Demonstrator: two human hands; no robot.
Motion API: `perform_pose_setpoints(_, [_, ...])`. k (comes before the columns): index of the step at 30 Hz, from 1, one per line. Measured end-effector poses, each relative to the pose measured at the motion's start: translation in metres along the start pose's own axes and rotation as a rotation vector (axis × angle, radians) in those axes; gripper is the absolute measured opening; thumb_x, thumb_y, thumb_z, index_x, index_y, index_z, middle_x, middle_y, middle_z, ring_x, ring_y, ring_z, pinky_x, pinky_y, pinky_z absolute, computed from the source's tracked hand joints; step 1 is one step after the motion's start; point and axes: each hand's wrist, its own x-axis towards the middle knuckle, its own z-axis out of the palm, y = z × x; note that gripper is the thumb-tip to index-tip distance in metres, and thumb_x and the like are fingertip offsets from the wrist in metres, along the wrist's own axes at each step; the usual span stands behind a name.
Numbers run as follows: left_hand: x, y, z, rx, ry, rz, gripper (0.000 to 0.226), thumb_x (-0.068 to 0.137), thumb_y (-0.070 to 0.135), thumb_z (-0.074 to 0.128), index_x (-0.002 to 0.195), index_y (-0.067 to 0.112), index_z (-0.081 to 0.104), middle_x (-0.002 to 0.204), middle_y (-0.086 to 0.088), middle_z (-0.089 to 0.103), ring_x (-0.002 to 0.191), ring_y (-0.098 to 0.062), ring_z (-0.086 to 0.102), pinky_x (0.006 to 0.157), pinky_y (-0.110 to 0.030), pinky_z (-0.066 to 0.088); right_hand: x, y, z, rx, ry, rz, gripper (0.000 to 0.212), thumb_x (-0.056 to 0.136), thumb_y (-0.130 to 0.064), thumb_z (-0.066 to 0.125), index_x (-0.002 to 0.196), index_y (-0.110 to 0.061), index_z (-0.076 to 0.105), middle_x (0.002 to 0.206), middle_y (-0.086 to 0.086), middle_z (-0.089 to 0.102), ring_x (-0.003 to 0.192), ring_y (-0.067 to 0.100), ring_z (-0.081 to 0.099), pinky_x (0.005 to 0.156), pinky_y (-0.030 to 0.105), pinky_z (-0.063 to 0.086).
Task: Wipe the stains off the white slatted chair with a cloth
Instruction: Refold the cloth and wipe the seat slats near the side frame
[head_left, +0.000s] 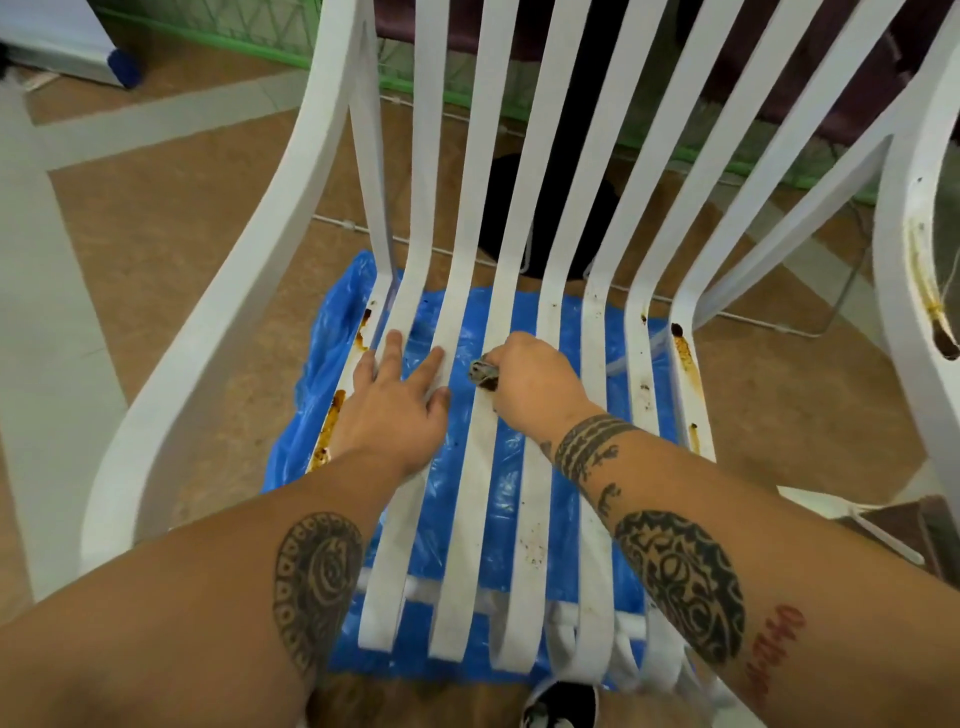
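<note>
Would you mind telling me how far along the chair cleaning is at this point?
Roughly midway. Slats by the left hand look white already. The right hand grips the cloth against a middle slat. Still stained: the left edge slat, the right edge slat, the right armrest.

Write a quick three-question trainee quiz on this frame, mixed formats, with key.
1. Multiple choice: what does the right hand grip?
A) a small soiled cloth
B) a scrubbing brush
C) a spray bottle

2. True or false: the left hand rests flat, fingers spread, on the seat slats of the chair.

3. Fill in: the plastic sheet under the seat is ___ in colour.

Key: 1 A; 2 true; 3 blue.
</note>
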Motion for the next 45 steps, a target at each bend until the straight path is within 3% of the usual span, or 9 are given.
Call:
perform_pose_setpoints(6, [0.004, -0.009, -0.002, -0.147, 0.021, 0.003, 0.061, 0.105, 0.047, 0.037, 0.160, 0.043, 0.013, 0.170, 0.006, -0.009, 0.156, -0.025, -0.002, 0.122, -0.054, 0.024, 0.000, -0.011, -0.034, -0.011, -0.252, 0.034, 0.013, 0.088, -0.019, 0.067, 0.094, -0.007, 0.067, 0.087, 0.007, 0.059, 0.080, 0.024, 0.059, 0.068, 0.035, 0.053])
perform_pose_setpoints(10, [-0.017, -0.011, 0.000, -0.088, 0.080, -0.117, 0.073, 0.104, 0.041, 0.041, 0.162, 0.021, 0.001, 0.170, -0.013, -0.003, 0.153, -0.038, 0.011, 0.122, -0.056, 0.020, 0.009, -0.011, -0.037, 0.059, -0.126, 0.127, 0.014, 0.084, -0.019, 0.072, 0.090, -0.009, 0.065, 0.085, 0.007, 0.059, 0.075, 0.024, 0.056, 0.055, 0.029, 0.042])
perform_pose_setpoints(15, [-0.055, -0.014, 0.012, -0.107, 0.066, -0.171, 0.073, 0.104, 0.055, 0.035, 0.162, 0.028, 0.000, 0.170, -0.006, 0.001, 0.153, -0.034, 0.016, 0.119, -0.055, 0.025, -0.018, -0.022, -0.006, 0.103, -0.146, 0.066, 0.019, 0.084, -0.001, 0.063, 0.099, -0.007, 0.072, 0.100, 0.012, 0.067, 0.090, 0.028, 0.065, 0.074, 0.035, 0.056])
perform_pose_setpoints(19, [-0.041, -0.018, 0.010, -0.219, -0.027, -0.208, 0.081, 0.101, 0.052, 0.048, 0.162, 0.031, -0.001, 0.171, -0.004, -0.002, 0.152, -0.038, 0.021, 0.116, -0.056, 0.034, -0.061, -0.036, 0.001, 0.144, -0.205, 0.008, 0.022, 0.082, -0.005, 0.062, 0.100, -0.012, 0.073, 0.100, 0.006, 0.063, 0.091, 0.025, 0.062, 0.071, 0.031, 0.051])
perform_pose_setpoints(26, [-0.041, -0.017, -0.001, -0.092, -0.127, -0.243, 0.090, 0.097, 0.056, 0.055, 0.161, 0.027, -0.001, 0.170, -0.005, -0.002, 0.152, -0.039, 0.018, 0.116, -0.057, 0.034, -0.081, -0.034, -0.022, 0.294, -0.407, 0.080, 0.021, 0.081, -0.008, 0.066, 0.100, -0.009, 0.074, 0.097, 0.007, 0.069, 0.084, 0.023, 0.062, 0.072, 0.033, 0.057])
perform_pose_setpoints(31, [-0.054, -0.020, 0.001, -0.135, -0.178, -0.244, 0.078, 0.100, 0.048, 0.054, 0.162, 0.036, 0.009, 0.169, -0.005, -0.010, 0.152, -0.040, 0.019, 0.116, -0.054, 0.036, -0.073, -0.026, -0.019, 0.553, -0.112, 0.303, 0.015, 0.079, -0.006, 0.068, 0.091, -0.014, 0.073, 0.089, 0.006, 0.072, 0.083, 0.025, 0.069, 0.070, 0.038, 0.060])
perform_pose_setpoints(36, [-0.050, -0.014, -0.005, -0.116, -0.198, -0.242, 0.068, 0.101, 0.041, 0.057, 0.160, 0.035, 0.023, 0.168, -0.011, -0.009, 0.146, -0.038, 0.033, 0.114, -0.047, 0.041, -0.092, -0.038, 0.000, 0.385, -0.155, 0.146, 0.031, 0.079, -0.005, 0.070, 0.107, -0.017, 0.076, 0.108, 0.005, 0.069, 0.095, 0.026, 0.066, 0.081, 0.039, 0.059])
perform_pose_setpoints(41, [-0.050, -0.015, -0.005, -0.165, -0.182, -0.244, 0.067, 0.100, 0.040, 0.060, 0.159, 0.035, 0.029, 0.169, -0.008, -0.008, 0.144, -0.035, 0.038, 0.108, -0.044, 0.047, -0.120, -0.048, 0.014, 0.255, -0.134, 0.024, 0.028, 0.082, -0.015, 0.071, 0.108, -0.025, 0.075, 0.106, 0.000, 0.060, 0.098, 0.022, 0.060, 0.073, 0.024, 0.044])
perform_pose_setpoints(45, [-0.056, -0.012, -0.011, -0.056, -0.202, -0.238, 0.066, 0.100, 0.049, 0.055, 0.158, 0.039, 0.026, 0.169, -0.007, -0.009, 0.146, -0.037, 0.031, 0.108, -0.053, 0.044, -0.144, -0.057, 0.014, 0.252, -0.142, -0.003, 0.034, 0.084, -0.015, 0.068, 0.116, -0.026, 0.073, 0.112, 0.001, 0.060, 0.103, 0.022, 0.058, 0.078, 0.025, 0.044])
